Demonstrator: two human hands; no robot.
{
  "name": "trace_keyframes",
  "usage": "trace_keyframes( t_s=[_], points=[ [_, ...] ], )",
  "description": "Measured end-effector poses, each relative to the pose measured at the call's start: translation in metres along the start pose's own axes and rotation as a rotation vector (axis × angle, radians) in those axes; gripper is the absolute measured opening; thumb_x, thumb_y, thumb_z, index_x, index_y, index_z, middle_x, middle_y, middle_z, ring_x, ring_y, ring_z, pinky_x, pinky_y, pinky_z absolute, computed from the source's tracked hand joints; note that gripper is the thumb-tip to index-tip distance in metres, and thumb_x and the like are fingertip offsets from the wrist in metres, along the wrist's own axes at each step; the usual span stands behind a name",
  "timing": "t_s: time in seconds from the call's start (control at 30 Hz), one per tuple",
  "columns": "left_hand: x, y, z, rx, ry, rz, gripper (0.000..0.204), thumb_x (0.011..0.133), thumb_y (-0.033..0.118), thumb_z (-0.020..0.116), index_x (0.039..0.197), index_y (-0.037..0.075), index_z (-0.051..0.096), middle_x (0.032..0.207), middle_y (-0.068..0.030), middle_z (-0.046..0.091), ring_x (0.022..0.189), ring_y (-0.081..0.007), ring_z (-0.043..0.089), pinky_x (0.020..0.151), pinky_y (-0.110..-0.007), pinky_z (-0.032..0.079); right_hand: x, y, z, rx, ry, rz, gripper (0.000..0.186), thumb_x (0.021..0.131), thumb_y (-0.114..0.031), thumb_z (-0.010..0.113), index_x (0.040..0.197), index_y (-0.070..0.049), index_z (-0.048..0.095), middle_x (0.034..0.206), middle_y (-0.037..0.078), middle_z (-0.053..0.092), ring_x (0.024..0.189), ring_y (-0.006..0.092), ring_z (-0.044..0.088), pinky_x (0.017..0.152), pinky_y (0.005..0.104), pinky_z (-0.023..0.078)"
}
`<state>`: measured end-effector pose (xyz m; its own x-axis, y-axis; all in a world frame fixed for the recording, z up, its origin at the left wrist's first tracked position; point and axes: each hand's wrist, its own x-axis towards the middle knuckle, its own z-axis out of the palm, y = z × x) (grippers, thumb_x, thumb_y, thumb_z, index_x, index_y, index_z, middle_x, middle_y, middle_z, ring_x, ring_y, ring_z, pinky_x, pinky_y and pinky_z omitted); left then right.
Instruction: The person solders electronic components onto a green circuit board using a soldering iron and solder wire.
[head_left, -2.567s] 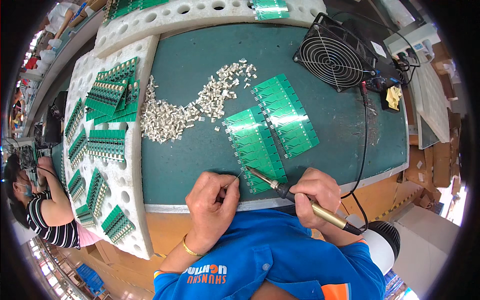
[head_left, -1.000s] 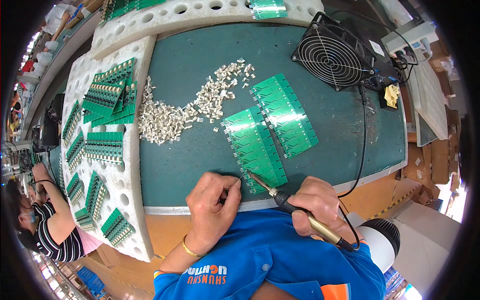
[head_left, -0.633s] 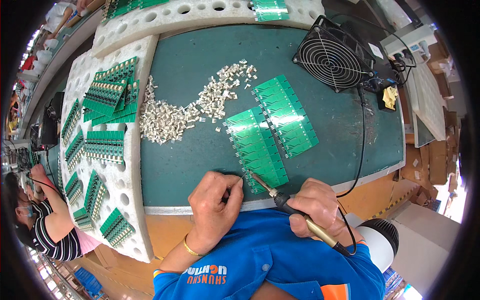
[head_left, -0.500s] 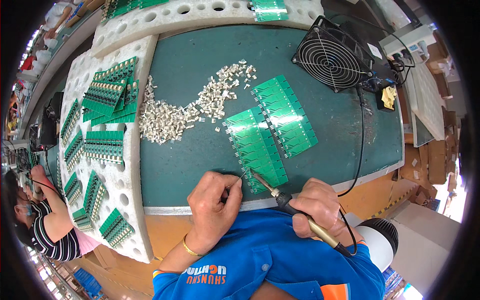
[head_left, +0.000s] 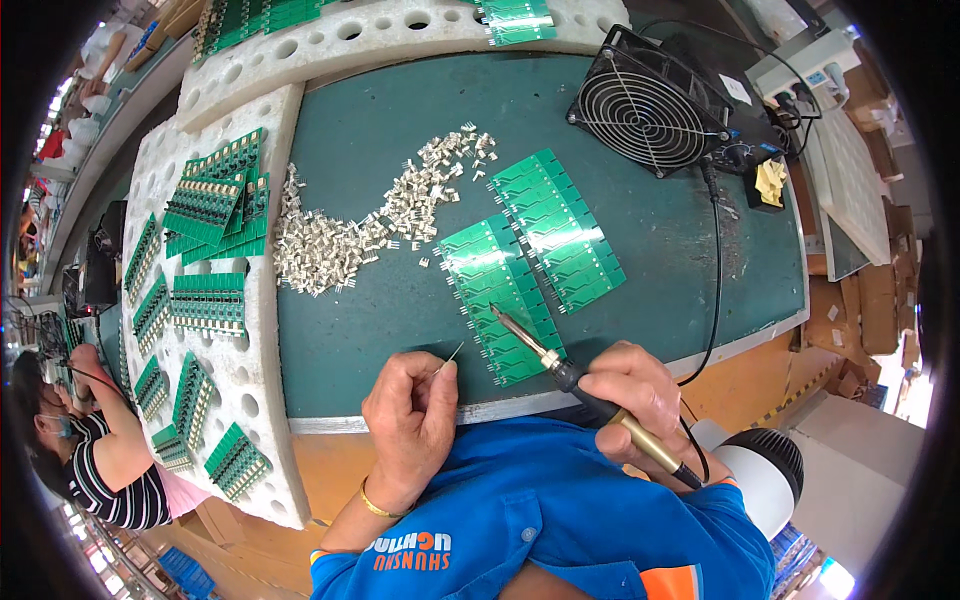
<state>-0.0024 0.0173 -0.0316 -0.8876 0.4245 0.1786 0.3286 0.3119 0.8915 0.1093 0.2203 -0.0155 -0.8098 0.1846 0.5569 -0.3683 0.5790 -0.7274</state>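
Note:
My right hand (head_left: 635,395) is closed around the handle of a soldering iron (head_left: 568,377). Its tip reaches the left one of two green circuit board panels (head_left: 482,268), about halfway along that panel's left part; whether it touches cannot be made out. Between the thumb and fingers of my left hand (head_left: 412,415) a thin solder wire (head_left: 456,352) is pinched. The wire's free end points up and right, a little apart from the panel's lower left edge. The second green panel (head_left: 570,245) lies just right of the first, flat on the green mat.
White connectors (head_left: 325,245) are heaped beyond my left hand. Perforated foam boards (head_left: 240,350) at left and back carry finished-looking green boards (head_left: 208,303). A black fan (head_left: 650,115) stands back right, beside yellow sponge (head_left: 770,183). The iron's cord (head_left: 717,290) crosses the mat's right side.
My left hand has drawn back from the panel, pulling the solder wire off to the left. The iron's tip has shifted from the panel's near end farther up along it.

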Motion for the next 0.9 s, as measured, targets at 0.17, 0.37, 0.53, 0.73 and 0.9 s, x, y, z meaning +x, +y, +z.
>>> trace_keyframes(
  t_s=[0.17,0.37,0.53,0.73,0.9],
  points=[
    [-0.001,0.0,-0.003,-0.019,-0.024,-0.007,0.01,0.087,-0.003,0.068,0.086,0.002,0.06,0.075,-0.0056,0.055,0.055,-0.01,0.047,0.047,-0.025,0.036,0.003,-0.002,0.0,-0.005,0.026,0.048,0.041,0.09,-0.04,0.071,0.101,-0.001,0.066,0.081,0.012,0.063,0.063,0.0238,0.06,0.053,0.0322,0.047],
    [0.0,0.01,0.001,0.041,-0.063,0.032,0.01,0.084,-0.003,0.071,0.086,0.001,0.062,0.081,-0.0062,0.055,0.061,-0.0113,0.049,0.054,-0.023,0.04,-0.004,-0.001,0.0,0.078,0.002,0.07,0.03,0.081,-0.023,0.08,0.096,-0.001,0.067,0.077,0.01,0.063,0.06,0.0237,0.058,0.051,0.0328,0.045],
    [-0.002,0.007,0.001,0.038,-0.076,0.039,0.012,0.081,-0.005,0.073,0.085,0.001,0.064,0.08,-0.0054,0.056,0.062,-0.0104,0.051,0.053,-0.023,0.042,-0.007,-0.001,-0.001,0.098,-0.004,0.081,0.02,0.085,-0.017,0.073,0.093,-0.001,0.064,0.073,0.011,0.063,0.056,0.0243,0.058,0.051,0.0348,0.046],
    [-0.001,0.007,0.003,0.048,-0.089,0.043,0.011,0.081,-0.005,0.073,0.085,0.001,0.065,0.08,-0.0049,0.056,0.062,-0.0096,0.052,0.053,-0.022,0.043,-0.004,-0.004,0.002,0.059,0.008,0.082,0.013,0.084,-0.01,0.069,0.091,-0.001,0.063,0.073,0.011,0.063,0.056,0.0246,0.058,0.052,0.0354,0.046],
    [0.001,0.008,0.005,0.044,-0.057,0.038,0.012,0.078,-0.005,0.074,0.082,0.002,0.067,0.075,-0.0063,0.057,0.055,-0.0115,0.055,0.049,-0.025,0.044,-0.004,-0.003,0.003,0.038,0.008,0.08,0.013,0.081,-0.006,0.069,0.091,-0.001,0.062,0.073,0.01,0.064,0.056,0.0241,0.059,0.052,0.0354,0.047]
  ],
)
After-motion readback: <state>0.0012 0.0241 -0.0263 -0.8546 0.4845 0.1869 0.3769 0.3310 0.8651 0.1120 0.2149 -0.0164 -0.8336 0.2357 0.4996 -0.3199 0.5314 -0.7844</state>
